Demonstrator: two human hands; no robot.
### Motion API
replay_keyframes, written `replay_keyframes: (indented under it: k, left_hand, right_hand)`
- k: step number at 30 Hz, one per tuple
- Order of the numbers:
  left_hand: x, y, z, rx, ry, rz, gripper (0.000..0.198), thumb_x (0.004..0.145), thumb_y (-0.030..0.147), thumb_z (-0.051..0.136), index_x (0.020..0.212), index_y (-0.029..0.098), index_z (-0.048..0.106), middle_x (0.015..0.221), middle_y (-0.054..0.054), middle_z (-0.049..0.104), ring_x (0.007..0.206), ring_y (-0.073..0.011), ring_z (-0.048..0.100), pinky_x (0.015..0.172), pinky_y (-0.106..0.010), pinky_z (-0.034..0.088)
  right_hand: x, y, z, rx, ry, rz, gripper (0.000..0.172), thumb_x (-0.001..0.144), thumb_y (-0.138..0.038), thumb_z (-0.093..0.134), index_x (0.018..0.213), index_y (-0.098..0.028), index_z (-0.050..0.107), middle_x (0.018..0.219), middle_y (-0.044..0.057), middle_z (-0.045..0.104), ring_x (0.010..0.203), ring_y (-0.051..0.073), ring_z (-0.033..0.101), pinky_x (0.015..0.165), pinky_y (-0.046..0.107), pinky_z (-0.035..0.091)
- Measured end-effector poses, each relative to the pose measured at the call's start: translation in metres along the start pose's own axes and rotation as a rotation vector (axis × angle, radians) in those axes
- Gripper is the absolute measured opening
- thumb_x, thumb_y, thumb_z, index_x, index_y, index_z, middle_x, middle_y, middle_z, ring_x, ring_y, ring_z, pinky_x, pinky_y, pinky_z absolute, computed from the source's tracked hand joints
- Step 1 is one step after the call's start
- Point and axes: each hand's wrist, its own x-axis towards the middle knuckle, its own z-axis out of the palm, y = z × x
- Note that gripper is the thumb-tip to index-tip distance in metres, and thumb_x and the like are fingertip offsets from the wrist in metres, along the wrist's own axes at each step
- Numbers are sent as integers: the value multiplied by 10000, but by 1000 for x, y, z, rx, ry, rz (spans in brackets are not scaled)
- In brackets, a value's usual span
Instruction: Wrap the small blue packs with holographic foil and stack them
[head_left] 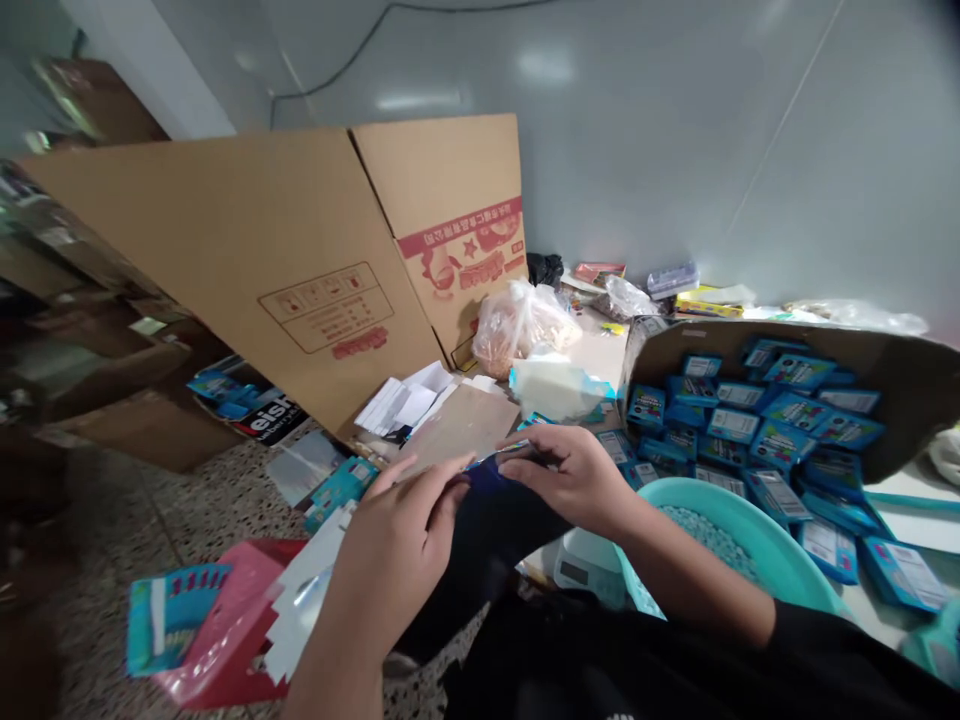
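Note:
Between my two hands is a thin, shiny blue packet (491, 458), seen nearly edge-on. My left hand (409, 520) pinches its left end with thumb and fingers. At the right end, my right hand (566, 475) grips it the same way, fingers along the far side and thumb nearer me. Most of the packet's face is hidden from view. Below my right forearm stands a turquoise basin (806, 580) holding small pale blue pieces (709, 540). Several filled blue packets (784, 445) lie piled in an open carton (892, 385) on the right.
A tall cardboard box (247, 235) stands at the left. White papers (409, 395) and a clear bag (525, 325) lie ahead. A small scale (589, 565) sits by the basin. Low on the left, a red plastic container (232, 640) has flat blue pouches (169, 620) beside it.

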Motion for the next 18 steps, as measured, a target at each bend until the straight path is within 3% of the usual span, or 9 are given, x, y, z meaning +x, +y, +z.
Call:
replay_keyframes:
  k: [4,7,12,18]
  left_hand:
    - [1,-5,3,44,63,36,425,913,161,500,1326,249,549,1160,-49,708,1032,-214,662,1003,-405,485]
    - [3,-7,6,99,81,98,371,903,169,533,1265,214,600,1173,-75,697,1049,-241,651,999,-451,478]
    - [6,-7,17,92,178,162,372,884,149,580,1255,168,603,1146,-90,713,1016,-221,669,903,-370,533]
    - [10,-1,32,-31,222,171,405,859,142,627,1260,185,591,1233,-96,674,1121,-227,632,986,-370,500]
  right_hand:
    - [1,4,8,157,-8,168,342,842,-452,660,903,-124,734,784,56,722,670,162,621,580,254,469]
    - [2,9,12,162,34,175,323,824,-461,676,840,-146,746,796,50,719,727,190,624,648,288,482]
    - [6,16,8,213,70,183,272,815,-436,691,862,-181,771,794,34,719,759,192,626,685,286,481]
    - [5,19,-1,359,156,287,284,765,-447,734,864,-185,780,775,34,722,691,158,608,637,262,473]
